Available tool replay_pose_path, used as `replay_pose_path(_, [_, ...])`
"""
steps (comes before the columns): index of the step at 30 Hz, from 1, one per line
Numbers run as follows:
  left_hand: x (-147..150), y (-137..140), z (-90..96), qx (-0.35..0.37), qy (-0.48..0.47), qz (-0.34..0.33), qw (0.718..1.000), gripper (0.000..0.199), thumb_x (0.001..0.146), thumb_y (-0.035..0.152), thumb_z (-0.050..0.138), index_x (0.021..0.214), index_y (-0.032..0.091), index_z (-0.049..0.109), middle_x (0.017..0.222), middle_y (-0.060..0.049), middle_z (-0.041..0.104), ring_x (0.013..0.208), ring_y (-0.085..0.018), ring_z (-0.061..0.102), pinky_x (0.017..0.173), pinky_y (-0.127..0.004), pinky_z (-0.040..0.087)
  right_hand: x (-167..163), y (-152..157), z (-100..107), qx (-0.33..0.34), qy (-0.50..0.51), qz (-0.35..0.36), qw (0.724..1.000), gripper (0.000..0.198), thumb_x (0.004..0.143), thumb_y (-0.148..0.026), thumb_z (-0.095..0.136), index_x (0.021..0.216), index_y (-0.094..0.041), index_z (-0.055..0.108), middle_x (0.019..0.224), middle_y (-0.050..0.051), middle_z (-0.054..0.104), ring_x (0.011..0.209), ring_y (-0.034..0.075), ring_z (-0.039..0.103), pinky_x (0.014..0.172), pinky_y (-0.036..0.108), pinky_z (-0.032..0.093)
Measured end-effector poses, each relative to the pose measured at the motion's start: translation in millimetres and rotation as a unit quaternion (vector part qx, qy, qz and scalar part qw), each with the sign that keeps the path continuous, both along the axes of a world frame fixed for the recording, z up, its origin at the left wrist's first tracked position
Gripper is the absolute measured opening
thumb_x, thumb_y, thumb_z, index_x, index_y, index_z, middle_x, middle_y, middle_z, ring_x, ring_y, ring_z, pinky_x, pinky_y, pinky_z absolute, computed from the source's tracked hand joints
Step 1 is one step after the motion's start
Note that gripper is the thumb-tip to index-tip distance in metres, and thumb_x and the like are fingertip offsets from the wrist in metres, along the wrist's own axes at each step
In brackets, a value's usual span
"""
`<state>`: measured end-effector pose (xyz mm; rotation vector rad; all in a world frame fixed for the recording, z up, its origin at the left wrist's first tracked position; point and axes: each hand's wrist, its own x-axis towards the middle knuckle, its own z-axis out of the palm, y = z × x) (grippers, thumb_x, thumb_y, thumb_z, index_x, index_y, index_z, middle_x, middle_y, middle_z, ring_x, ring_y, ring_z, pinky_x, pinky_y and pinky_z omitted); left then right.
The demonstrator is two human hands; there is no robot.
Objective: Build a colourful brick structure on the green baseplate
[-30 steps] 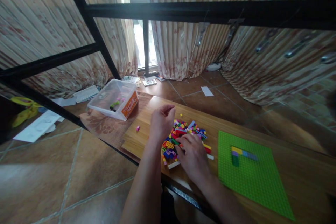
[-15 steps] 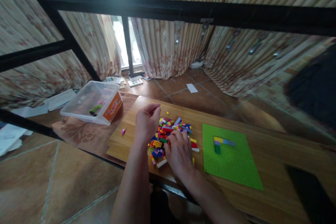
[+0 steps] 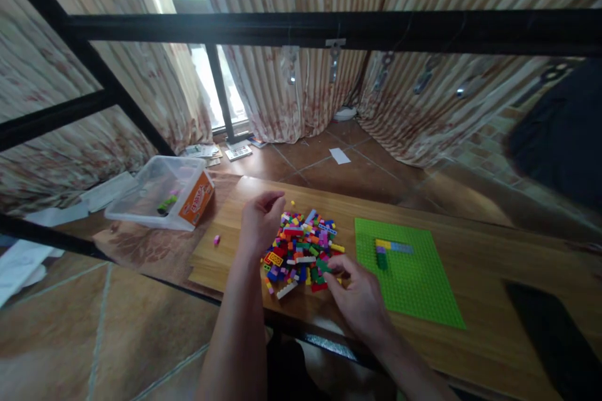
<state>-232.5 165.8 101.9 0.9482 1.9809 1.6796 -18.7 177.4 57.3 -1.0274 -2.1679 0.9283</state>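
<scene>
A heap of mixed toy building bricks [image 3: 301, 247] lies on the wooden board. At the heap's right edge, my right hand [image 3: 360, 294] pinches a dark green brick [image 3: 323, 266] between thumb and fingertips. My left hand [image 3: 262, 219] hovers by the heap's left side with its fingers curled closed; what they hold, if anything, is hidden. Right of the heap lies a bright green baseplate [image 3: 418, 291]. Joined on it is an angled row of bricks [image 3: 390, 246] in yellow, light blue, purple and dark green.
A clear plastic bin [image 3: 150, 216] with an orange label stands at the left, a few pieces inside. One pink brick [image 3: 217, 240] lies apart on the board. A dark flat object [image 3: 550, 332] rests at the right. A black metal bar [image 3: 301, 31] crosses beyond the board.
My right hand has drawn back rightward from the middle of the heap, and a dark green brick now shows at its fingertips. My left hand stays nearly still, while the whole view has shifted slightly.
</scene>
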Motion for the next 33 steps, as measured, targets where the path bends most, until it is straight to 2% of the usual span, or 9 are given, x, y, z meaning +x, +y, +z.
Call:
replay_pose_path(3, [-6,-2,2.1,0.013,-0.015,0.034,0.999,0.026,0.072,0.03,0.065,0.091,0.015,0.072,0.074,-0.002,0.07,0.061,-0.012,0.059,0.058,-0.022,0.044,-22,1,-1,0.07,-0.008,0.049,0.996,0.007,0.082,-0.016,0.056,0.08,-0.022,0.058,0.08,0.001,0.064,0.079,0.018,0.058,0.072,0.03,0.044])
replay_pose_path(6, [-8,-3,1.6,0.026,-0.018,0.038,0.999,0.024,0.072,0.029,0.064,0.09,0.016,0.072,0.075,-0.002,0.07,0.062,-0.012,0.06,0.059,-0.022,0.045,-44,6,-3,0.142,-0.047,0.085,0.985,0.014,0.085,-0.014,0.053,0.074,-0.022,0.057,0.076,0.002,0.062,0.078,0.019,0.055,0.072,0.031,0.042])
replay_pose_path(9, [-9,-4,0.4,0.028,-0.013,0.034,0.999,0.022,0.073,0.028,0.063,0.088,0.016,0.072,0.073,-0.001,0.07,0.062,-0.012,0.06,0.059,-0.022,0.045,-57,8,-5,0.196,-0.093,0.089,0.972,0.018,0.087,-0.014,0.05,0.072,-0.021,0.059,0.075,0.004,0.061,0.078,0.02,0.052,0.073,0.033,0.041])
replay_pose_path(12, [-12,-7,0.4,0.035,-0.007,0.041,0.999,0.021,0.074,0.028,0.062,0.088,0.016,0.072,0.072,-0.001,0.069,0.063,-0.012,0.059,0.058,-0.021,0.045,-66,4,-3,0.217,-0.093,0.092,0.967,0.019,0.089,-0.013,0.049,0.078,-0.02,0.063,0.083,0.006,0.063,0.084,0.021,0.052,0.078,0.035,0.042])
replay_pose_path(16, [-16,-11,1.1,0.044,-0.006,0.06,0.997,0.023,0.075,0.028,0.062,0.091,0.015,0.072,0.075,-0.003,0.07,0.066,-0.013,0.061,0.06,-0.022,0.046,-79,-11,2,0.217,-0.105,0.157,0.958,0.012,0.085,-0.016,0.056,0.092,-0.021,0.065,0.099,0.007,0.062,0.093,0.023,0.051,0.082,0.038,0.043])
replay_pose_path(19, [-18,-11,0.4,0.054,-0.01,0.059,0.997,0.022,0.076,0.028,0.061,0.091,0.016,0.072,0.076,-0.003,0.07,0.066,-0.013,0.061,0.061,-0.022,0.048,-88,-17,3,0.226,-0.146,0.195,0.943,0.02,0.078,-0.016,0.064,0.098,-0.022,0.064,0.11,0.009,0.059,0.1,0.027,0.049,0.085,0.041,0.043])
replay_pose_path(26, [-17,-9,-0.9,0.057,-0.009,0.054,0.997,0.023,0.076,0.026,0.061,0.092,0.016,0.073,0.081,-0.003,0.072,0.069,-0.013,0.063,0.063,-0.023,0.049,-94,-5,-8,0.239,-0.187,0.221,0.927,0.012,0.081,-0.012,0.06,0.082,-0.023,0.065,0.088,0.006,0.062,0.087,0.024,0.051,0.075,0.038,0.046])
replay_pose_path(30, [-15,-9,-0.7,0.05,-0.003,0.051,0.997,0.022,0.076,0.025,0.061,0.092,0.016,0.073,0.081,-0.004,0.072,0.071,-0.014,0.064,0.065,-0.023,0.05,-89,-1,-6,0.197,-0.125,0.223,0.946,0.014,0.085,-0.013,0.056,0.091,-0.021,0.067,0.087,0.006,0.064,0.087,0.022,0.056,0.078,0.036,0.048])
replay_pose_path(33, [-15,-9,-1.4,0.042,-0.002,0.043,0.998,0.021,0.075,0.025,0.062,0.091,0.017,0.073,0.08,-0.003,0.072,0.071,-0.014,0.064,0.066,-0.024,0.049,-72,0,4,0.12,-0.044,0.188,0.974,0.021,0.091,-0.017,0.05,0.105,-0.021,0.065,0.096,0.007,0.067,0.093,0.021,0.061,0.083,0.035,0.05])
